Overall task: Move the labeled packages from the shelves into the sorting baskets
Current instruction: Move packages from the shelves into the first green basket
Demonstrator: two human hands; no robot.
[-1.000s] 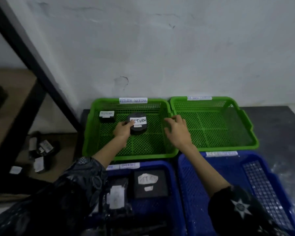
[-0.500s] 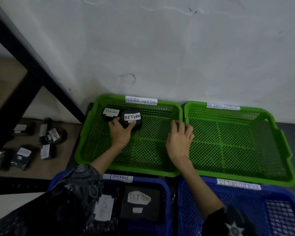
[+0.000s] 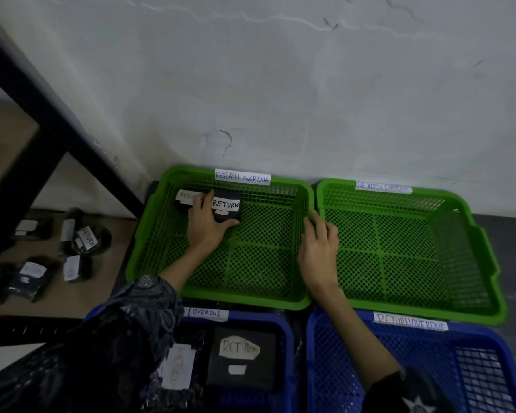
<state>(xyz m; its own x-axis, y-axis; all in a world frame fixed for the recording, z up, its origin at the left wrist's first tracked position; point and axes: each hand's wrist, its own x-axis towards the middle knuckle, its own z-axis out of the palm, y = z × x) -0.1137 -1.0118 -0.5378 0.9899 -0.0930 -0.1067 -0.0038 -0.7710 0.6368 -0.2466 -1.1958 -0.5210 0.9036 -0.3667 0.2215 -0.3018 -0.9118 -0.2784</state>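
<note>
dark patterned left sleeve (image 3: 125, 329); black right sleeve (image 3: 405, 394) with a white star; bare hands.

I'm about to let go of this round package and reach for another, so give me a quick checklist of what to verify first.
1. Round RETURN package is inside the left green basket: ok.
2. It rests flat on the basket floor: cannot tell, the left hand covers its near edge.
3. It sits clear of the other labeled package in the back corner: not ok, they appear to touch.
4. Basket tag matches the package label: not ok, tag reads RETURN OVERDUE, package only RETURN.
5. Right hand steadies the basket rim: ok, it rests on the rim.
6. More packages remain on the shelf: ok.
</note>
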